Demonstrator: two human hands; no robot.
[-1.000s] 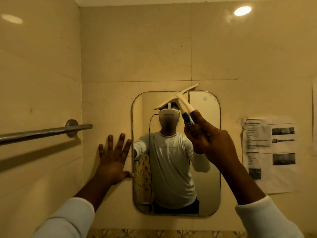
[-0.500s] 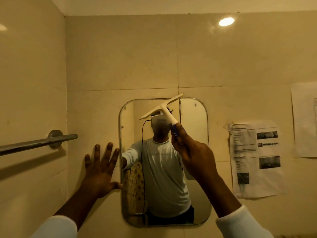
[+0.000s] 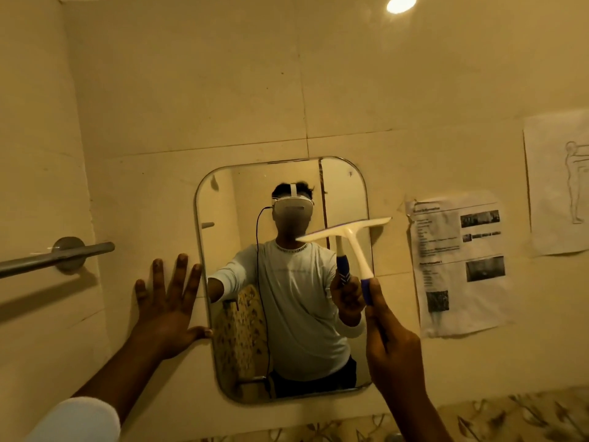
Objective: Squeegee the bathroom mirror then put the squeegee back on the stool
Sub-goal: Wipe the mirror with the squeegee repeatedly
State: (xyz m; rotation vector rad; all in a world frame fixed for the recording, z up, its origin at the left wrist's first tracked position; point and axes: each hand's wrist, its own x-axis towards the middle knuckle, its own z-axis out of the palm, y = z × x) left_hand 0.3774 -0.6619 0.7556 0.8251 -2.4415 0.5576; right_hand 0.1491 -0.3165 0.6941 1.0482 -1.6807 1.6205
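A rounded rectangular mirror (image 3: 245, 199) hangs on the beige tiled wall. My right hand (image 3: 393, 349) grips the blue handle of a white squeegee (image 3: 353, 237). Its blade lies across the mirror's right side at mid height, with its right tip past the mirror's edge. My left hand (image 3: 165, 304) is spread flat on the wall at the mirror's left edge, and its thumb touches the frame. The stool is not in view.
A metal towel bar (image 3: 57, 258) juts from the left wall. A printed sheet (image 3: 459, 263) is taped to the right of the mirror, with a sheet bearing a drawing (image 3: 561, 183) farther right. Patterned tiles (image 3: 510, 419) run below.
The squeegee has come down from the mirror's top to mid height and shifted to the right. My left hand stays on the wall. The view has tilted.
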